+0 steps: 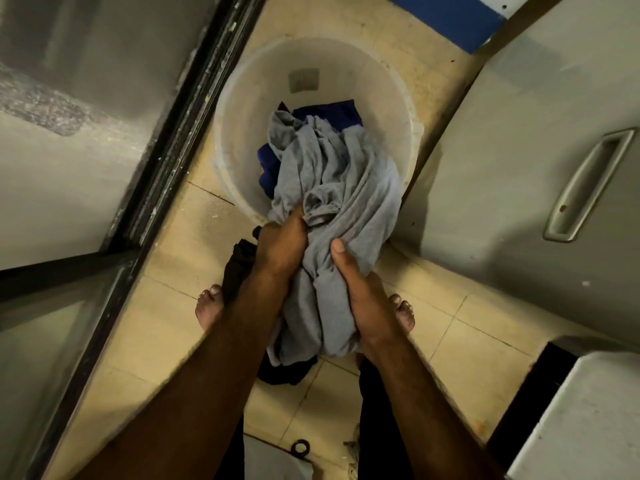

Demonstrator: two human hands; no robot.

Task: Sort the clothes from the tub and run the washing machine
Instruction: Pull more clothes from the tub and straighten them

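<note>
Both hands grasp 1 crumpled grey cotton garment (pixel 332 216): the left hand (pixel 282 242) bunches it with fingers buried in the folds, and the right hand (pixel 360 296) clamps it, thumb on top. It hangs over the 6 o'clock rim of the round translucent white plastic tub (pixel 242 109), where blue clothes (pixel 325 114) remain. Sorting looks barely begun; a dark garment (pixel 287 370) lies on the beige tiled floor (pixel 166 317). A grey cabinet (pixel 519 140) stands at 3 o'clock.

Matt grey cloth (pixel 332 188), seemingly plastic tub (pixel 242 133)

Refrigerator (pixel 519 168) beside tiled floor (pixel 166 323)
</note>
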